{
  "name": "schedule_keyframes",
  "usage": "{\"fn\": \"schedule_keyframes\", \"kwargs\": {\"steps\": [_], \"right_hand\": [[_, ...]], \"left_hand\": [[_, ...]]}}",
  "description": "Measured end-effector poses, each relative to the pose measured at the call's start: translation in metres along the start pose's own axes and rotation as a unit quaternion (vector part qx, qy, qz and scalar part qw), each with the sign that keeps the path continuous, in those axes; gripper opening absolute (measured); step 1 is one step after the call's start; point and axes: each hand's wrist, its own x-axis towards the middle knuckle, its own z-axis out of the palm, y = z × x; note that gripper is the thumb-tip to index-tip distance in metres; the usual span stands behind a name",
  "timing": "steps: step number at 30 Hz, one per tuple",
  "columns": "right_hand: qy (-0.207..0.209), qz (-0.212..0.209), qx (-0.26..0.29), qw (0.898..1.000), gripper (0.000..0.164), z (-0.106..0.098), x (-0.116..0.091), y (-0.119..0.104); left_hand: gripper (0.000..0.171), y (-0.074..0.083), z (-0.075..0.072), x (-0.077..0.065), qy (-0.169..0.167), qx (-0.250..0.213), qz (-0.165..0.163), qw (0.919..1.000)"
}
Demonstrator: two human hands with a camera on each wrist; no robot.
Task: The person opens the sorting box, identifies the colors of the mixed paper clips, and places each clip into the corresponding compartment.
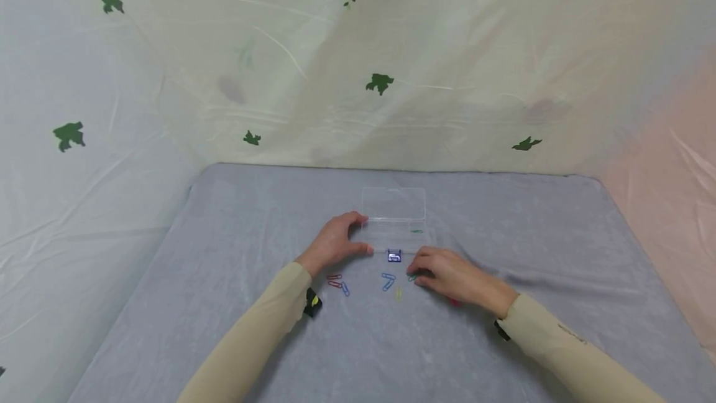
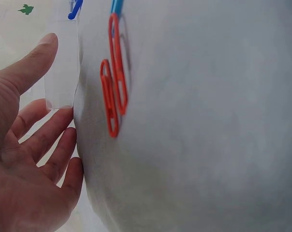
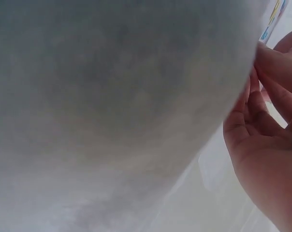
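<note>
A clear plastic box (image 1: 391, 221) lies with its lid raised behind it and a blue latch (image 1: 394, 255) at its front. One green paper clip (image 1: 416, 231) rests inside at the right. My left hand (image 1: 337, 242) holds the box's left end, thumb at the front corner and fingers toward the back. In front of the box, my right hand (image 1: 447, 271) pinches another green paper clip (image 1: 412, 278) between thumb and fingertips, close over the cloth. The right wrist view hides that clip behind the fingers.
Red paper clips (image 2: 114, 77) and a blue one (image 1: 345, 289) lie beside the left forearm. Two blue clips (image 1: 388, 282) and a yellow clip (image 1: 399, 293) lie at centre. Something red (image 1: 455, 302) shows under the right hand. Grey cloth (image 1: 358, 353) covers the table.
</note>
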Motion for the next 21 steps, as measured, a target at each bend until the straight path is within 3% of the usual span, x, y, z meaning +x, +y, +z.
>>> {"fn": "schedule_keyframes", "kwargs": {"steps": [8, 21], "right_hand": [[-0.011, 0.013, 0.010, 1.000, 0.010, -0.0004, 0.0010, 0.0011], [0.009, 0.038, 0.025, 0.999, 0.010, -0.0044, -0.0036, -0.0046]], "left_hand": [[0.069, -0.0009, 0.0004, 0.0017, -0.004, 0.005, -0.003, 1.0000], [0.070, -0.0013, 0.0021, 0.0020, -0.004, 0.006, -0.017, 0.9998]]}}
